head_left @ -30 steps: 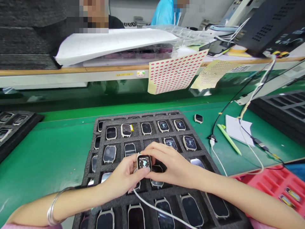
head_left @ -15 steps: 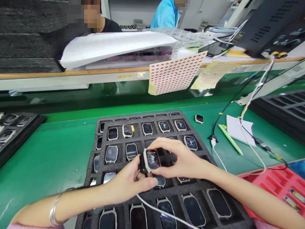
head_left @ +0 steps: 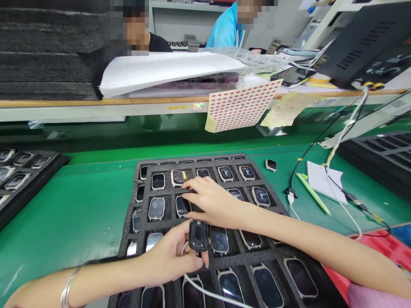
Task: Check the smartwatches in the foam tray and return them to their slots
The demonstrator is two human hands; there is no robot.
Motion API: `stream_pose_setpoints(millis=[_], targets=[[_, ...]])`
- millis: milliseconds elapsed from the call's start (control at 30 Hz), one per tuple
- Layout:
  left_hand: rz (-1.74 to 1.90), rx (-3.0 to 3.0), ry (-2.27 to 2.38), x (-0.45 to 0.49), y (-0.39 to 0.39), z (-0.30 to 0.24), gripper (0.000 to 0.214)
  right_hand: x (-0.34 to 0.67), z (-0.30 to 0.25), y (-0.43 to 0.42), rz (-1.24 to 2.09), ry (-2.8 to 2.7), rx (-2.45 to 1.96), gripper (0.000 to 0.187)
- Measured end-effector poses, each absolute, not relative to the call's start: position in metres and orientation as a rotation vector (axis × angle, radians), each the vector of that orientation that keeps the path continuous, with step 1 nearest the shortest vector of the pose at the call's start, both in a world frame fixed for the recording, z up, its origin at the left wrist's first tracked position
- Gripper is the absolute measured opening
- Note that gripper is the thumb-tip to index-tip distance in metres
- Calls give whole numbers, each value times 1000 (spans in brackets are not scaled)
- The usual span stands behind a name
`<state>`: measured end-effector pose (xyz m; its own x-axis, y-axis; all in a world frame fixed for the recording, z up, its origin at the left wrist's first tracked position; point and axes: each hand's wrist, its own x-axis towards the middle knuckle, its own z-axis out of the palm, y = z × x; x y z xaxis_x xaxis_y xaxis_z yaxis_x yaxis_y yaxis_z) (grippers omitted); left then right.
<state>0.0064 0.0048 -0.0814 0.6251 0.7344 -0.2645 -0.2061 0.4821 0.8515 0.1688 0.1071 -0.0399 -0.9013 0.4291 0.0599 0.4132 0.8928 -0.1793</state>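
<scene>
My left hand (head_left: 175,246) grips a small black charging dock (head_left: 198,235) with contact pins on its bare face, and a white cable (head_left: 213,293) runs from it. My right hand (head_left: 213,199) reaches over the black foam tray (head_left: 205,163), its fingers apart and holding nothing. Its fingertips are close to a watch body (head_left: 183,206) in the second row; whether they touch it I cannot tell. Watch bodies without straps fill many tray pockets. Some screens are lit, as on the watch (head_left: 225,173) in the back row; others are dark. My right hand and forearm hide some pockets.
A loose watch (head_left: 271,165), a green pen (head_left: 313,194), white paper (head_left: 326,179) and cables lie right of the tray. Another watch tray (head_left: 28,171) is at left. A red tray (head_left: 337,276) sits front right. Two people are behind the shelf (head_left: 147,107).
The watch with the lit screen has left the charging dock, baring its face. My right hand has let go of it and moved left over the second row. The view has shifted slightly.
</scene>
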Motion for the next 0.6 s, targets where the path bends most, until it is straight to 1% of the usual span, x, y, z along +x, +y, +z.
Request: stream_pose_setpoints(millis=[67,167,233,400,500,600], targets=[[683,865,693,6,5,-80,29,156,-42,110,184,-3049,-640,24],[753,877,728,5,4,-79,26,149,-48,113,186,-3072,-650,13],[779,888,744,5,4,-79,23,151,-52,116,303,-3012,-692,16],[795,861,763,5,6,-77,25,174,-47,127,826,-2547,-780,24],[791,840,757,6,8,-77,25,190,-31,121,939,-2345,-773,26],[776,866,727,6,9,-78,31,197,-22,101,942,-2434,-709,39]])
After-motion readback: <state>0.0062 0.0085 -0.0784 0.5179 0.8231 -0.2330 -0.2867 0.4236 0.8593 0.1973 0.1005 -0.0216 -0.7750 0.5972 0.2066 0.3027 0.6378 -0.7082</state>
